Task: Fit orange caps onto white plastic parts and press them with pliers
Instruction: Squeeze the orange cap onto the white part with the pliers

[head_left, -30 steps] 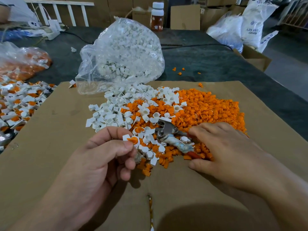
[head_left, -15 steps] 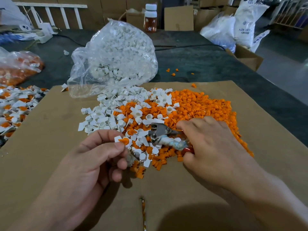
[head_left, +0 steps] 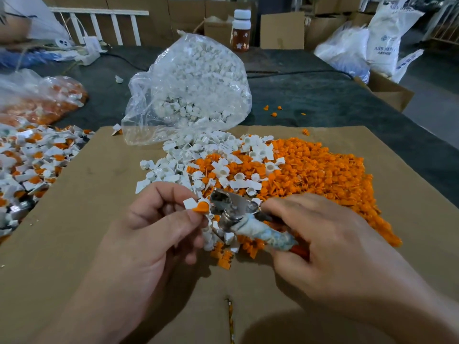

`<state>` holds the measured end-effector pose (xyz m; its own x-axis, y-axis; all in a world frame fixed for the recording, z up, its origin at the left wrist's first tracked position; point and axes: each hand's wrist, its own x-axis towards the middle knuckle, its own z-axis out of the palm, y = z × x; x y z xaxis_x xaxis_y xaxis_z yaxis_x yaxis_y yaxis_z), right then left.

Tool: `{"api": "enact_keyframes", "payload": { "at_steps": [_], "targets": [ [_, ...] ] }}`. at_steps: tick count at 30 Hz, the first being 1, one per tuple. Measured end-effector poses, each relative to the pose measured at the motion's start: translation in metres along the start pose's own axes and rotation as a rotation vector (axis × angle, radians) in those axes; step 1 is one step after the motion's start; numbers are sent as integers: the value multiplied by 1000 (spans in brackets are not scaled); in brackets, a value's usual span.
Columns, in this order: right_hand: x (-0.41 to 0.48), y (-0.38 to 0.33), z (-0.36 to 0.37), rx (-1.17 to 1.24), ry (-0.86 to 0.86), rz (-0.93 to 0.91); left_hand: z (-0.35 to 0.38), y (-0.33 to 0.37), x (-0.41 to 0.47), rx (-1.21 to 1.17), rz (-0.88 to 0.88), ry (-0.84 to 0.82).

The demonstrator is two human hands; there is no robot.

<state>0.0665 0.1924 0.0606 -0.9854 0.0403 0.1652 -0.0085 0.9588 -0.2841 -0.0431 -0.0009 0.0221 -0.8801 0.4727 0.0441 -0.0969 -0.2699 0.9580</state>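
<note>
Head view: the left hand point(head_left: 154, 232) pinches a white plastic part point(head_left: 190, 202) between thumb and forefinger, an orange cap point(head_left: 201, 207) already seated on it, the other fingers curled loosely beneath. That is much as it was a second ago. The change is on the other side. The pliers point(head_left: 229, 207) then lay on the heap under the reaching right hand point(head_left: 323, 239). Now that hand has curled its fingers and thumb round the tape-wrapped handles and raised the tool, so its metal head sits just beside the capped part, at three o'clock of it. The jaws do not look closed on the piece yet, and how wide they stand I cannot tell. I judge the fitting done and the pressing about to begin: the head needs to slide over the cap squarely, or the squeeze may tip the cap sideways. Behind the hands, the loose white parts point(head_left: 173, 167) lie at eleven o'clock and the heap of orange caps point(head_left: 323, 170) at one o'clock, both on the cardboard sheet point(head_left: 74, 219). A clear bag of white parts point(head_left: 193, 88) stands at twelve o'clock on the dark surface point(head_left: 323, 95). At nine o'clock, a pile of finished capped parts point(head_left: 32, 157) suggests that many are done and far more remain.
</note>
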Motion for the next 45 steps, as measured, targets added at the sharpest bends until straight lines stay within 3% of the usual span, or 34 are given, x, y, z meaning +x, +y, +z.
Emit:
{"api": "enact_keyframes", "payload": {
  "at_steps": [12,37,41,45],
  "targets": [
    [-3,-4,-3,-29,33,-46,4,1,-3,164,170,-15],
    [0,-7,1,-109,-74,-11,-8,-6,-5,315,212,-133],
    [-1,-11,4,-117,37,-29,-8,-5,-5,316,211,-98],
    [1,-9,9,-67,-48,3,-7,-4,-6,368,195,-47]
  ]
}}
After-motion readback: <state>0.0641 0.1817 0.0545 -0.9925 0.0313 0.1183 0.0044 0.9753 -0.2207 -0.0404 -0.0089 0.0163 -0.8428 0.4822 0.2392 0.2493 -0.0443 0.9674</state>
